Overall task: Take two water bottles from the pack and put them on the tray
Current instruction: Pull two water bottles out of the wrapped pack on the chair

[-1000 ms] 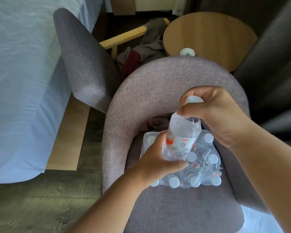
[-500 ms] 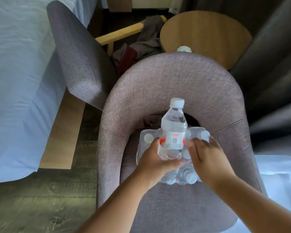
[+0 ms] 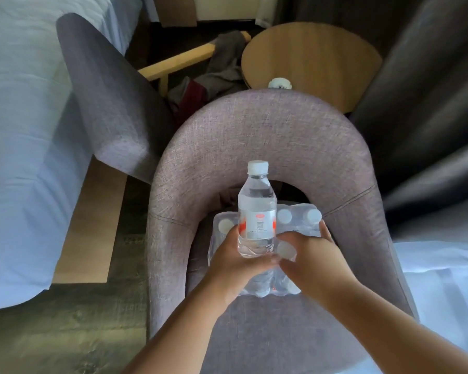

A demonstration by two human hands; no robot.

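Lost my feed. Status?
Left hand holds one bottle upright. Right hand on the pack, reaching among caps. No tray in view.

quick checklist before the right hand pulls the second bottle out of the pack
1. First water bottle secure in left hand: ok, upright, gripped at its base.
2. Its cap on: ok.
3. Right hand on the pack: ok, fingers spread over the capped bottles.
4. Right hand closed on a bottle: not ok, no grip yet.
5. Pack steady on the chair seat: ok, flat.
6. Wrap torn open enough: cannot tell.
7. Tray in view: not ok, none seen.
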